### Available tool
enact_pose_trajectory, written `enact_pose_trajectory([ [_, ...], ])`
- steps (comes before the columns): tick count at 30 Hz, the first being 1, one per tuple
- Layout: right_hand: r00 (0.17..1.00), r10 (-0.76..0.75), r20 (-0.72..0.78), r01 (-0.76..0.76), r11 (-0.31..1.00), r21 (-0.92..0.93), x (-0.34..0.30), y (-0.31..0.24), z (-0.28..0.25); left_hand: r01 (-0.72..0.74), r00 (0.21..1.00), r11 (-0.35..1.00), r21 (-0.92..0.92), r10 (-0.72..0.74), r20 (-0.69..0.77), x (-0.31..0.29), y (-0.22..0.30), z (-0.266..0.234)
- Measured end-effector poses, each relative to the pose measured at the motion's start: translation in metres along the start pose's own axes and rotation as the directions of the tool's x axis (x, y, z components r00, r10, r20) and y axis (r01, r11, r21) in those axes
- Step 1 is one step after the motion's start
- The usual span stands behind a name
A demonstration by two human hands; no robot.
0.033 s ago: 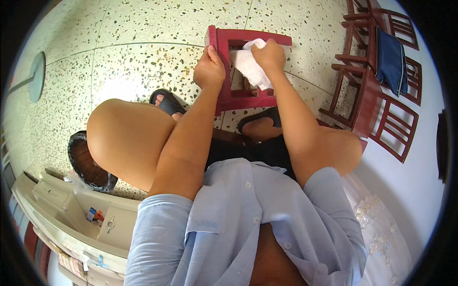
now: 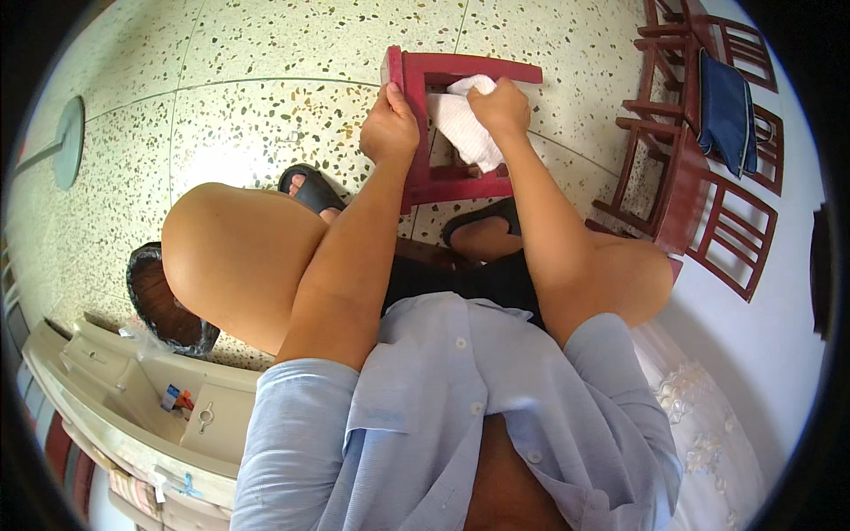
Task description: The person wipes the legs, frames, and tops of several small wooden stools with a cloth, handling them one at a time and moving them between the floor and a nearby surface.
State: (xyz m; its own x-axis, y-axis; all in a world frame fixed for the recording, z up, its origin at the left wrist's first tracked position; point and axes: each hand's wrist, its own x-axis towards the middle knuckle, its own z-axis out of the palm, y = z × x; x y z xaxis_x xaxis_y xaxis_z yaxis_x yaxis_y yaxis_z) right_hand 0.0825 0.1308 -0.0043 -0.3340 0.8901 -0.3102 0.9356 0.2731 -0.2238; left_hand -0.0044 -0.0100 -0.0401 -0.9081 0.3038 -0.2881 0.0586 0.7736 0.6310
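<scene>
A small dark-red wooden stool (image 2: 458, 189) is tipped on its side, its legs pointing right, in front of my knees. My left hand (image 2: 390, 124) is closed around the edge of its seat, thumb on the near face. In my right hand (image 2: 501, 108) a white cloth (image 2: 462, 131) is bunched up. The cloth hangs down among the stool's legs and covers part of the frame; whether it presses on the wood I cannot tell.
Dark-red wooden chairs (image 2: 677, 190) stand along the right wall, a blue bag (image 2: 726, 115) on one. A black-lined bin (image 2: 173, 301) is beside my left knee. At lower left is a beige cabinet with open compartments (image 2: 142, 389). A round grey-green base (image 2: 70, 143) rests on the speckled floor.
My right hand and the cloth have shifted very slightly toward me. My left hand keeps its hold on the stool.
</scene>
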Motion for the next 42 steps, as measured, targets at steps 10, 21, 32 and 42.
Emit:
enact_pose_trajectory([
  [10, 0.998, -0.057, -0.006, 0.057, 0.998, 0.037, -0.042, 0.03, 0.013, -0.007, 1.0, 1.0, -0.002, 0.007, 0.013, 0.0, 0.0, -0.002],
  [21, 0.999, -0.01, -0.041, 0.01, 1.0, -0.001, -0.001, -0.005, 0.003, 0.013, 0.999, 0.999, 0.053, -0.015, 0.042, 0.003, -0.001, 0.002],
  [32, 0.998, -0.054, -0.043, 0.054, 0.998, -0.018, -0.035, 0.008, 0.008, 0.001, 1.0, 0.999, 0.046, -0.002, 0.016, 0.003, -0.003, 0.0],
  [42, 0.997, -0.058, -0.051, 0.054, 0.996, -0.067, -0.008, 0.0, 0.001, 0.01, 0.997, 0.998, 0.069, -0.015, 0.074, 0.003, 0.002, -0.001],
])
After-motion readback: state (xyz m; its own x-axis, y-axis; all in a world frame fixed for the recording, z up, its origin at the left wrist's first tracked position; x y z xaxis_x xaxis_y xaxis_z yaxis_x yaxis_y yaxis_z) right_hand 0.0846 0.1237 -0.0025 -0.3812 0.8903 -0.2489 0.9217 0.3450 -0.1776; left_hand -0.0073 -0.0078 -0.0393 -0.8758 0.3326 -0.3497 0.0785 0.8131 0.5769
